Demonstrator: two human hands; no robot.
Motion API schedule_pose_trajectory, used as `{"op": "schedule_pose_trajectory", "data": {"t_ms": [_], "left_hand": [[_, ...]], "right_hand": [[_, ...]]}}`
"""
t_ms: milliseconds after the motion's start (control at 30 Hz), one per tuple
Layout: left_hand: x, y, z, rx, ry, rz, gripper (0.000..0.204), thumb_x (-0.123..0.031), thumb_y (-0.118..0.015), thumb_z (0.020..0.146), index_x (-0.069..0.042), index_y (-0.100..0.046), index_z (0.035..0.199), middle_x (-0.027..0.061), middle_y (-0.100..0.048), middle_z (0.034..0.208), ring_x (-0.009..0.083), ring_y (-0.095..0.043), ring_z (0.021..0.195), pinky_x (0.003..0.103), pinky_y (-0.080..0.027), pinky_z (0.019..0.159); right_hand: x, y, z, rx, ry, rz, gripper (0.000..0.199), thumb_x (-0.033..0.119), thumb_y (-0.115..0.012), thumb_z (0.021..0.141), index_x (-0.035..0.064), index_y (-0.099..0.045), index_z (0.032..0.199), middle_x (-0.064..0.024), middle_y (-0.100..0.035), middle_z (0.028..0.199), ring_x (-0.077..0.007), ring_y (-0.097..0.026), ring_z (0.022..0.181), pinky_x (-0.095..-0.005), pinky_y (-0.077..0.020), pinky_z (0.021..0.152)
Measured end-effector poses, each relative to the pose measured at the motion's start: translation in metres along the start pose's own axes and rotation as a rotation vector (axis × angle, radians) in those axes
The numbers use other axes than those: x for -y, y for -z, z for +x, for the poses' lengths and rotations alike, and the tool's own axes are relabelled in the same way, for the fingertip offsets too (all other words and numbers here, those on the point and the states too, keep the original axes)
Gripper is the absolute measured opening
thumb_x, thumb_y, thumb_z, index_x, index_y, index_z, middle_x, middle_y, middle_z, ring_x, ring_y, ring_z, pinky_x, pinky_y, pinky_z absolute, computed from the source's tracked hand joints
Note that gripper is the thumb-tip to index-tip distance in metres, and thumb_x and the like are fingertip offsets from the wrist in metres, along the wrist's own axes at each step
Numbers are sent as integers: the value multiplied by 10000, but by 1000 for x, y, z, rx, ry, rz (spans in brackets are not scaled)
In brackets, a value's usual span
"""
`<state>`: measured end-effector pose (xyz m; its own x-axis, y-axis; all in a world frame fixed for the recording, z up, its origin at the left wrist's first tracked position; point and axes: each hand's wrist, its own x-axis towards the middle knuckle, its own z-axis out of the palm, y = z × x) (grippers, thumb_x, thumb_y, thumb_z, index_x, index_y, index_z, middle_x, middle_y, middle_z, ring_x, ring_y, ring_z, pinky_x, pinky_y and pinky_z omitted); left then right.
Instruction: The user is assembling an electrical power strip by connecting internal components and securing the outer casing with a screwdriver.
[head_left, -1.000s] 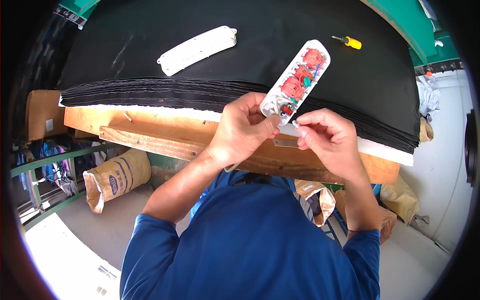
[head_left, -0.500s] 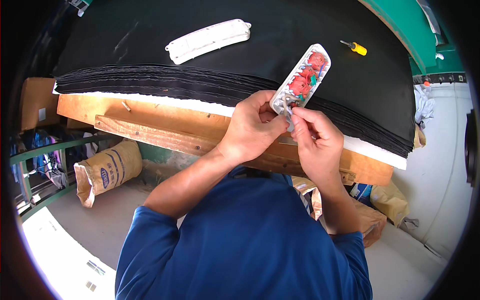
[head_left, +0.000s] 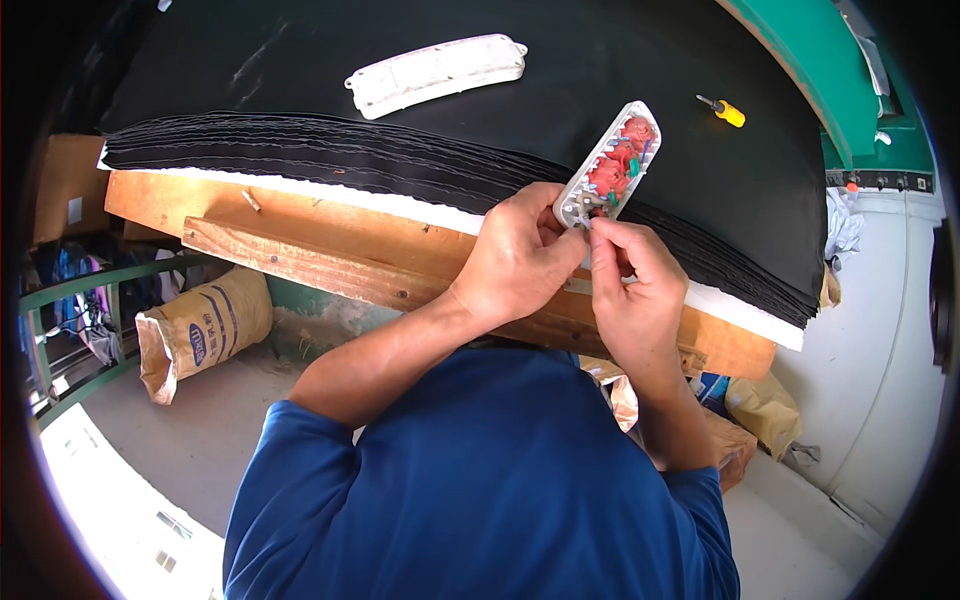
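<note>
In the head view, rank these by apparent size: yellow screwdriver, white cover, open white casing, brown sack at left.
1. Brown sack
2. White cover and open white casing: unsure, since the left hand covers part of the casing
3. Yellow screwdriver

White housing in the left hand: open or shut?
Open: red parts and wires show inside the white housing in the left hand; a long white piece lies apart.
</note>
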<state>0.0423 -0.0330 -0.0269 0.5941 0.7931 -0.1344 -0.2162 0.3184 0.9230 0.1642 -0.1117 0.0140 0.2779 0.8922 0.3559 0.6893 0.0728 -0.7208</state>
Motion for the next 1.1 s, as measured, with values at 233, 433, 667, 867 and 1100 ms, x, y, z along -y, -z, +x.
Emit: {"op": "schedule_pose_trajectory", "data": {"t_ms": [233,433,667,867,1100], "left_hand": [[-1,1,3,-17,-6,2,143,-7,-624,888,52,-618,1018,54,-658,813,56,-598,719,240,-515,611],[3,3,5,-18,-23,-35,169,-4,-628,888,56,-625,1046,52,-664,826,57,-602,725,239,-516,621],[-4,12,9,27,61,-84,219,1,-636,892,72,-614,1098,77,-687,871,90,-649,779,245,-544,668],[-10,16,10,111,173,-66,272,16,-604,947,56,-579,1215,94,-689,1024,127,-685,885,272,-602,777],[-12,18,10,145,208,-118,264,-9,-588,977,58,-570,1231,107,-689,1040,132,-686,901,276,-602,795]], "right_hand": [[-1,-5,4,-20,37,-41,159,-84,-684,886,-28,-693,1035,-111,-713,938,-124,-671,749,-249,-541,649],[3,-6,7,-3,36,-61,154,-80,-686,872,-25,-686,1015,-138,-708,917,-206,-697,745,-296,-558,644],[5,-7,11,34,63,-107,153,-91,-677,873,-37,-690,1016,-136,-709,930,-174,-691,749,-279,-557,666],[8,-7,14,63,75,-153,159,-64,-688,852,-7,-670,998,-155,-686,908,-318,-691,764,-379,-560,639],[8,-7,12,52,103,-243,166,-57,-686,857,-3,-687,1014,-158,-668,948,-326,-689,774,-392,-561,648]]}}
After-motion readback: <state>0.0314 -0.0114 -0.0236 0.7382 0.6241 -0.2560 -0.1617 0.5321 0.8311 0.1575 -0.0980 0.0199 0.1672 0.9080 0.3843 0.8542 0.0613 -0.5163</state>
